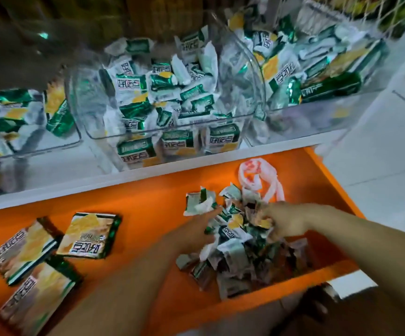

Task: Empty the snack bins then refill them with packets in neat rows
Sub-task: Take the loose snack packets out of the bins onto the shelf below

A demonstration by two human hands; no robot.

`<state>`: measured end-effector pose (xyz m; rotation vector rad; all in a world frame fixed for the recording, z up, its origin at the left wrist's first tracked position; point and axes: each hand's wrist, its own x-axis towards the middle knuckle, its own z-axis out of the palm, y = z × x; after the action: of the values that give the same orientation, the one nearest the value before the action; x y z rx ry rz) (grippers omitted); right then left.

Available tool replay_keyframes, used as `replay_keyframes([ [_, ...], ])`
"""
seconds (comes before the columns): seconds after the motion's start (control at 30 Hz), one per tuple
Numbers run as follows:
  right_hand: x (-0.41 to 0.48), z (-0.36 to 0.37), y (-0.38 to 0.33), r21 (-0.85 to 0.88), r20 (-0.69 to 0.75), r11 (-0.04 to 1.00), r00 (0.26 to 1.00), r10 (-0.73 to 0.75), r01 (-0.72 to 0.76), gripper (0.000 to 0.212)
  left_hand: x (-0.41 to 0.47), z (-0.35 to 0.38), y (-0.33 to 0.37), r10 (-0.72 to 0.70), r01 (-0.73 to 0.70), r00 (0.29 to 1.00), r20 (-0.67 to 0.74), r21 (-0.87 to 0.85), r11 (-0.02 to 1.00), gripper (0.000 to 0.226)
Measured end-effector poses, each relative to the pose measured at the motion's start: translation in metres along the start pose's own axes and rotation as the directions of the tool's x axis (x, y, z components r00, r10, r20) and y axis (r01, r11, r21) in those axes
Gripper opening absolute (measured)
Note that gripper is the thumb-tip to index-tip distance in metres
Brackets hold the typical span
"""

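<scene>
- a heap of small packets [240,253], green and white, lies loose on the right part of the orange tray [136,202].
- the left hand [196,229] reaches into the heap's left edge, fingers stretched toward the packets. blur hides whether it grips any.
- the right hand [283,221] rests on the heap's top, fingers curled down among the packets. i cannot tell if it holds one.
- above, on the white shelf [51,185], stand three clear bins side by side: left bin [51,149], middle bin [82,100] and right bin [317,117], all with jumbled packets inside.
- three flat packs [88,236] lie on the tray's left, well apart from the heap.
- a crumpled white plastic bag [259,180] lies just behind the heap.
</scene>
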<state>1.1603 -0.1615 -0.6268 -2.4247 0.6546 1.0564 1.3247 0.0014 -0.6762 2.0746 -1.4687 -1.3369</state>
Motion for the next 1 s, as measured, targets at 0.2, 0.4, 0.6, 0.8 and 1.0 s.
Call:
replay_keyframes([
  [0.2, -0.019, -0.023, -0.018, 0.009, -0.131, 0.997, 0.989, -0.075, 0.076, 0.046, -0.006, -0.017, 0.007, 0.067, -0.067, 0.998, 0.021, 0.022, 0.997, 0.066],
  [0.4, -0.056, -0.055, -0.083, 0.05, -0.501, 0.96, 0.839, -0.214, 0.274, 0.031, -0.086, -0.067, 0.03, 0.266, -0.186, 0.9, -0.345, 0.248, 0.951, 0.042],
  [0.6, -0.095, -0.102, -0.174, -0.002, -0.715, 0.864, 0.604, -0.354, 0.503, 0.02, -0.193, -0.122, 0.011, 0.324, -0.058, 0.708, -0.627, 0.407, 0.912, 0.036],
  [0.8, -0.087, -0.146, -0.27, -0.208, -0.715, 0.807, 0.477, -0.511, 0.553, 0.021, -0.28, -0.169, -0.042, 0.276, 0.238, 0.38, -0.883, 0.382, 0.893, 0.027],
  [1.0, -0.026, -0.182, -0.339, -0.185, -0.627, 0.816, 0.574, -0.527, 0.547, 0.041, -0.301, -0.192, -0.084, 0.058, 0.365, 0.298, -0.953, 0.17, 0.916, 0.032],
])
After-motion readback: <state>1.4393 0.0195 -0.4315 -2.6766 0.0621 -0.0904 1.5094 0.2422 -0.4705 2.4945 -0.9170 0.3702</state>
